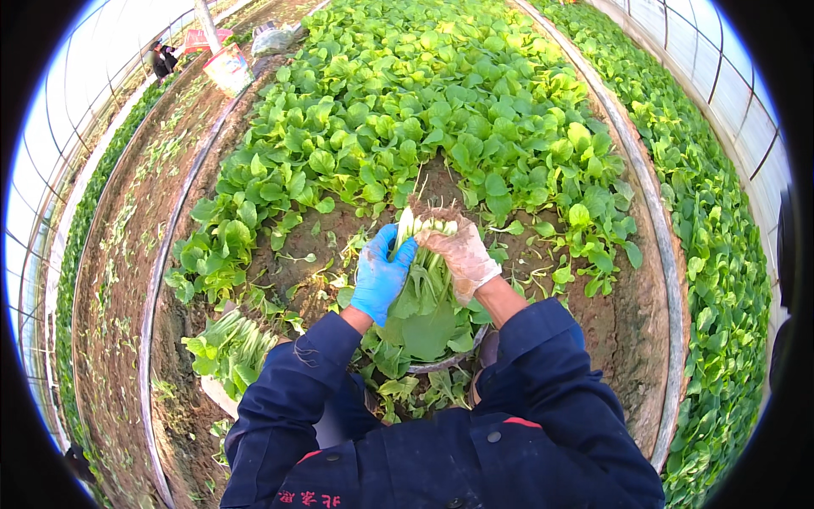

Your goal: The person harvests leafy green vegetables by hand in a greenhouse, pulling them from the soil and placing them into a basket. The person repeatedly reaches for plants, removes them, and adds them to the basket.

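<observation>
A bunch of leafy greens (427,286) is held roots up, its pale stem bases and soil-covered roots pointing away from me and its leaves hanging toward my lap. My right hand (461,254), in a soiled whitish glove, grips the bunch around the stems just below the roots. Wearing a blue glove, my left hand (381,273) has thumb and fingers closed on a pale stalk (404,226) at the bunch's left side. Below the leaves, part of a round container's rim (445,365) shows between my legs; the rest is hidden by greens.
Dense growing greens (432,95) fill the bed ahead. A pile of pulled greens (232,350) lies at my left. Pale border strips (661,254) edge the bed. A printed bucket (229,69), a plastic bag (272,41) and a person (162,60) are at far left.
</observation>
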The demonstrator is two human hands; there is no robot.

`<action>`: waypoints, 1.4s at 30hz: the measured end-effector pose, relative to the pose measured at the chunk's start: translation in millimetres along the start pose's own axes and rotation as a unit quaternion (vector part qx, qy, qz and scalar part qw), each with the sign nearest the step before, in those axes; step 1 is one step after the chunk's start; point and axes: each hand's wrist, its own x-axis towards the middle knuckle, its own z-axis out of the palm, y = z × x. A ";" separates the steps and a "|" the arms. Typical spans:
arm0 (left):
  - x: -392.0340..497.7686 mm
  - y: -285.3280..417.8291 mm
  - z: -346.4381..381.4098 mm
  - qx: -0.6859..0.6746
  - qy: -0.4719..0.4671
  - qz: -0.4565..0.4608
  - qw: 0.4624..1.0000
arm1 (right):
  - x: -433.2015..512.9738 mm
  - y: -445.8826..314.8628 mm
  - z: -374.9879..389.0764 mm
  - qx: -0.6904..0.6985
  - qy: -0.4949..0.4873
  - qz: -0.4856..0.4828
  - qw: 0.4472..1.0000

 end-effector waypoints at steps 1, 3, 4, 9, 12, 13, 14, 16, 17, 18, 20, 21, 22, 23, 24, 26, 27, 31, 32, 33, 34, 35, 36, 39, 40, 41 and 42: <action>-0.8 3.7 0.2 0.000 -0.006 -0.003 1.000 | 0.3 -0.4 0.2 -0.039 0.024 0.006 0.999; 3.1 -5.6 -3.4 0.050 -0.003 -0.014 0.999 | 0.3 -0.8 -4.9 0.012 0.018 -0.025 0.999; 4.6 -9.2 -6.3 0.076 -0.001 -0.019 0.997 | 1.4 -2.2 -4.6 0.022 0.027 -0.030 0.999; 2.7 -1.1 -7.4 0.197 0.019 0.052 0.979 | 0.8 -0.1 -8.0 -0.014 0.021 -0.013 1.000; 2.7 -3.6 -4.3 0.244 0.037 0.143 0.959 | 1.4 5.4 -12.8 0.034 0.002 -0.013 0.999; 2.9 -4.7 -3.3 0.268 0.049 0.184 0.944 | 2.2 6.1 -15.9 0.058 -0.012 -0.015 0.998; 1.7 -5.2 -2.9 0.272 0.042 0.181 0.944 | 2.7 7.0 -17.9 0.046 -0.015 -0.007 0.999; -2.6 -2.1 -3.1 0.284 0.029 0.172 0.943 | 0.9 1.6 -10.4 0.026 -0.021 0.011 0.999; -3.1 -1.1 -3.2 0.295 0.018 0.172 0.940 | -1.2 -2.9 -6.3 0.010 -0.009 0.022 1.000; -3.3 0.4 -4.4 0.306 0.006 0.172 0.936 | -3.3 -8.3 -0.9 -0.006 0.002 0.031 0.999; -4.1 4.1 -5.8 0.336 -0.016 0.179 0.925 | -4.2 -9.4 3.6 0.011 0.014 0.034 0.999; -4.9 6.4 -5.3 0.353 -0.027 0.186 0.916 | -5.6 -8.1 3.9 0.044 0.016 0.028 0.999; -5.4 8.2 -4.9 0.371 -0.039 0.192 0.908 | -6.3 -7.1 4.1 0.076 0.017 0.022 0.997; -5.0 9.2 -5.8 0.378 -0.063 0.189 0.904 | -6.0 -6.6 4.2 0.057 0.024 0.017 0.998; -3.8 9.7 -8.1 0.385 -0.087 0.186 0.900 | -6.0 -6.2 3.9 0.038 0.031 0.013 0.999; -0.1 11.6 -17.6 0.384 -0.157 0.164 0.895 | -7.5 -8.0 6.2 0.005 0.042 0.013 0.999; 3.1 13.5 -27.3 0.377 -0.203 0.145 0.892 | -9.7 -12.7 11.2 -0.009 0.045 0.018 0.999; 20.2 20.4 -55.5 0.296 -0.249 0.075 0.919 | -15.6 -13.1 10.3 -0.019 0.018 0.049 0.998; 23.3 12.0 -52.3 0.229 -0.257 0.060 0.937 | -16.3 -9.8 8.4 0.034 -0.006 0.036 0.999; 18.2 15.7 -44.8 0.119 -0.273 -0.009 0.955 | -15.9 -8.0 10.0 0.032 -0.013 0.040 0.999; 9.6 20.9 -31.1 0.006 -0.282 -0.078 0.956 | -14.5 -5.3 12.4 0.029 -0.022 0.044 0.998; 1.7 23.6 -18.5 -0.108 -0.286 -0.145 0.941 | -13.7 -3.0 14.3 0.027 -0.031 0.049 0.998; -0.8 19.5 -9.0 -0.148 -0.250 -0.164 0.943 | -15.8 -5.7 17.8 0.058 -0.038 0.055 0.996; -8.8 17.5 -0.8 -0.262 -0.247 -0.239 0.902 | -11.9 1.5 9.2 0.033 -0.030 0.051 0.998; -10.7 15.4 1.1 -0.259 -0.247 -0.268 0.894 | -10.1 5.9 9.3 0.021 -0.010 0.050 0.998; -9.6 16.1 2.6 -0.252 -0.255 -0.271 0.893 | -9.9 4.2 4.0 -0.027 -0.032 0.044 0.998; -9.7 16.2 1.3 -0.244 -0.258 -0.274 0.894 | -9.7 -1.8 2.7 -0.073 -0.059 0.041 0.995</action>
